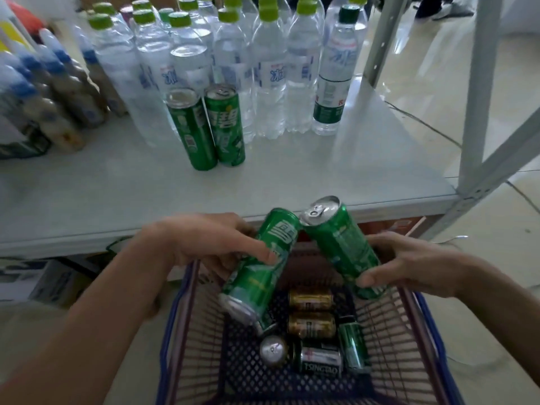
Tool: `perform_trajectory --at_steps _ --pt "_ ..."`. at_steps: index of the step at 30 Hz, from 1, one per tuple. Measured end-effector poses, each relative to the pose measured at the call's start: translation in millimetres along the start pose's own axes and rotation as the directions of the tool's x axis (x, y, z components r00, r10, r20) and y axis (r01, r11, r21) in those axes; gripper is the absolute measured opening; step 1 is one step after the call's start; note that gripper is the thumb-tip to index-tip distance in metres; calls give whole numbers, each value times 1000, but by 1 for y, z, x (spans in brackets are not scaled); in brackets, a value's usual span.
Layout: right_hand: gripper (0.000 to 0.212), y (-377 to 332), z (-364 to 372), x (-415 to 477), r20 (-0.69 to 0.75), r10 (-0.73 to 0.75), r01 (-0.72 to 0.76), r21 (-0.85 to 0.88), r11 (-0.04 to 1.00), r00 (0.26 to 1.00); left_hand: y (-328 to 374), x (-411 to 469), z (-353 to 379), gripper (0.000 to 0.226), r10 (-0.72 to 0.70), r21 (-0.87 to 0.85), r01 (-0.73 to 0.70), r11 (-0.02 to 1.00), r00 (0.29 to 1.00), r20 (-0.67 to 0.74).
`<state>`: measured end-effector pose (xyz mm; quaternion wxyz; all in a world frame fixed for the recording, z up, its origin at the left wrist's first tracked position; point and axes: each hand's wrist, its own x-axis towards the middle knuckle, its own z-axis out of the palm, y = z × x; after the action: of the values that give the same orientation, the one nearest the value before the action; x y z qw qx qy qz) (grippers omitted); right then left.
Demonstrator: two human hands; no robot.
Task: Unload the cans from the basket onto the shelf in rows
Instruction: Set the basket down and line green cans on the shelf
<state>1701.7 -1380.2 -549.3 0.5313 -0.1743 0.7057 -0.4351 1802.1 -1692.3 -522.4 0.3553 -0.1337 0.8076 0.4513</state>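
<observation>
While both hands are loaded, two tall green cans hang over the far end of the basket (175,317), just short of the shelf (321,176) edge.

Left-hand can (260,264): long axis tilted, top up and to the right, base down toward the basket floor. Right-hand can (342,247): tilted the opposite way, pull-tab top up and to the left. The tops nearly meet; can't tell if they touch.

Left hand (204,241): grip wrapped round its can mid-body. Right hand (415,261): grip clamped on the lower half of its can.

Standing pair (207,127) of green cans is on the shelf ahead and left, side by side, in front of the water bottles (268,68).

My read: the left hand is nearer that pair. Both cans need righting to vertical before they go down beside it to extend the row. Short cans (311,299) lie on the basket floor, not yet unloaded.
</observation>
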Motion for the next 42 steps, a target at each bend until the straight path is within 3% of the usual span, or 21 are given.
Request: perform_trajectory --at_steps 2,5,9,15,23,26,34,42 --pt "55 -9 2 -2 -27 -156 156 7 988 987 1 -7 -7 71 49 -70 -54 996 997 -67" --pt "63 -18 -3 2 -152 -268 274 20 962 951 4 -10 -12 61 144 -194 -198 961 955 -261" --pt "68 -36 -1 13 -277 -344 378 80 922 897 19 -6 -13 64 259 -237 -428 872 814 -519" --pt "51 -65 10 35 -512 -411 469 -18 883 754 32 5 -16 64 275 -294 -611 735 665 -695" --pt "41 -78 3 69 -659 -417 484 -89 870 627 31 35 -16 69 197 -275 -659 700 548 -813" --pt "53 -86 -5 84 -696 -407 450 -134 883 592 33 42 -13 65 199 -262 -666 698 532 -823" --pt "68 -80 -11 110 -685 -444 366 -269 891 577 38 66 -10 64 236 -189 -709 680 455 -858" --pt "68 -77 -7 130 -683 -413 216 -358 908 603 44 79 -15 62 311 25 -607 795 371 -875"
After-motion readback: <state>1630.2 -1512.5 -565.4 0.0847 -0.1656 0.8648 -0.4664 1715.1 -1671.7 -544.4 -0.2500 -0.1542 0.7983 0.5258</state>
